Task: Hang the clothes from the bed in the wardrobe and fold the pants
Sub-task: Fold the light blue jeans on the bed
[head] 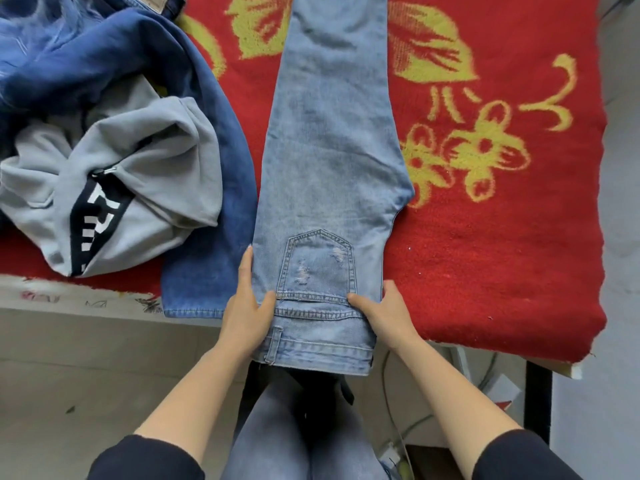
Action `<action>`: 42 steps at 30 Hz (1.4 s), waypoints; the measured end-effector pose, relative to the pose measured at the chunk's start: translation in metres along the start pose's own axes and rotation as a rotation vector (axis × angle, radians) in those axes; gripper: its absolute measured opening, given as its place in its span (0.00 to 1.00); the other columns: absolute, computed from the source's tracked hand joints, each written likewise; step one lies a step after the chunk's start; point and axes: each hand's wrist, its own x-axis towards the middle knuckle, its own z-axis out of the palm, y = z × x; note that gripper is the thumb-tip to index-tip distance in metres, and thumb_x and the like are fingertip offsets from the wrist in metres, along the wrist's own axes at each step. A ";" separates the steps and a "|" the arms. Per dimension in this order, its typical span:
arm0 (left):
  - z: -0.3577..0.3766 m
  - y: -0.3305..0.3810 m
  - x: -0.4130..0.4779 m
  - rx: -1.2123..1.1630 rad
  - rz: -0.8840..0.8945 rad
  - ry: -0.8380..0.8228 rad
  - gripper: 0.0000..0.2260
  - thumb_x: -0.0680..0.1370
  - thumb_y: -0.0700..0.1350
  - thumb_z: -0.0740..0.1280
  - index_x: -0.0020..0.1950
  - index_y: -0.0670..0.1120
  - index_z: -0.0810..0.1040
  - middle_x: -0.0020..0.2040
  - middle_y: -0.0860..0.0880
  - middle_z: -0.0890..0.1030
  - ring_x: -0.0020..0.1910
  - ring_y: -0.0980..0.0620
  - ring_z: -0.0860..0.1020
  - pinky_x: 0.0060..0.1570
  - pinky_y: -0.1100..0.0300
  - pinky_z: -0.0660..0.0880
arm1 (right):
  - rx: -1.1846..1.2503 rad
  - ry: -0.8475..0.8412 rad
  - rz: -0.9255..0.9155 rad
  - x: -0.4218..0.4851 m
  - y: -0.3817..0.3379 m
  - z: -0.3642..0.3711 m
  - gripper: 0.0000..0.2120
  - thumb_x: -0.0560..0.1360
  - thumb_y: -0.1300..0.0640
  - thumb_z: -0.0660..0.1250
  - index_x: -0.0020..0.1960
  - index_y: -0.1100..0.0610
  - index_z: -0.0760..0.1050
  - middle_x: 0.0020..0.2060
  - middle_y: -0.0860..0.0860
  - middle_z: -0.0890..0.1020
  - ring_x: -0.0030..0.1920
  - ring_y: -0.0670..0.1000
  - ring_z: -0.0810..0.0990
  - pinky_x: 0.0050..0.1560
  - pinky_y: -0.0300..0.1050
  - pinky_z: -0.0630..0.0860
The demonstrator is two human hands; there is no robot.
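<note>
Light blue jeans (329, 150), folded lengthwise with a back pocket facing up, lie stretched across the red blanket (502, 237), and their waistband hangs over the near edge of the bed. My left hand (244, 306) holds the left side of the waist, thumb on top and fingers along the edge. My right hand (384, 313) holds the right side the same way, thumb on the denim by the pocket. A darker blue pair of jeans (211, 216) lies to the left, partly under a crumpled grey sweatshirt (138, 174) with a black-and-white print.
The bed's near edge runs just under my hands, and a dark bed leg (536, 400) stands at the right. My legs in grey-blue jeans (294, 438) are below. Cables (391, 410) and small items lie on the floor at lower right. More dark blue denim (52, 46) is piled at upper left.
</note>
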 end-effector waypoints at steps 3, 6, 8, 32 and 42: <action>-0.003 0.004 -0.009 0.025 0.107 -0.128 0.34 0.77 0.41 0.64 0.71 0.71 0.54 0.56 0.67 0.73 0.44 0.57 0.72 0.48 0.61 0.70 | -0.112 -0.027 -0.178 -0.016 -0.003 -0.024 0.39 0.72 0.53 0.73 0.76 0.46 0.56 0.62 0.39 0.70 0.59 0.43 0.71 0.60 0.40 0.66; -0.004 0.006 -0.022 -0.036 0.011 -0.379 0.27 0.77 0.38 0.65 0.68 0.64 0.66 0.59 0.59 0.77 0.51 0.64 0.77 0.47 0.73 0.71 | -0.254 -0.201 -0.236 -0.027 0.009 -0.048 0.33 0.74 0.54 0.71 0.75 0.43 0.62 0.67 0.38 0.69 0.65 0.40 0.67 0.66 0.37 0.63; -0.003 0.008 -0.039 -0.079 -0.151 -0.595 0.25 0.76 0.37 0.67 0.70 0.57 0.69 0.52 0.52 0.81 0.44 0.57 0.81 0.42 0.61 0.80 | -0.335 -0.333 -0.144 -0.034 0.023 -0.065 0.24 0.73 0.54 0.72 0.68 0.46 0.73 0.66 0.43 0.74 0.67 0.44 0.71 0.68 0.42 0.66; -0.066 0.190 0.142 -0.787 -0.253 -0.272 0.12 0.77 0.47 0.56 0.43 0.43 0.76 0.32 0.47 0.83 0.29 0.53 0.82 0.34 0.64 0.77 | 0.638 -0.287 0.032 0.090 -0.210 -0.116 0.21 0.76 0.53 0.53 0.59 0.64 0.75 0.48 0.62 0.84 0.43 0.56 0.84 0.44 0.46 0.80; -0.087 0.248 0.276 -0.887 -0.216 -0.221 0.20 0.77 0.56 0.55 0.49 0.42 0.76 0.36 0.45 0.83 0.38 0.48 0.82 0.42 0.57 0.74 | 0.446 -0.096 -0.114 0.197 -0.307 -0.105 0.04 0.76 0.58 0.67 0.49 0.58 0.78 0.38 0.55 0.85 0.33 0.50 0.84 0.34 0.38 0.79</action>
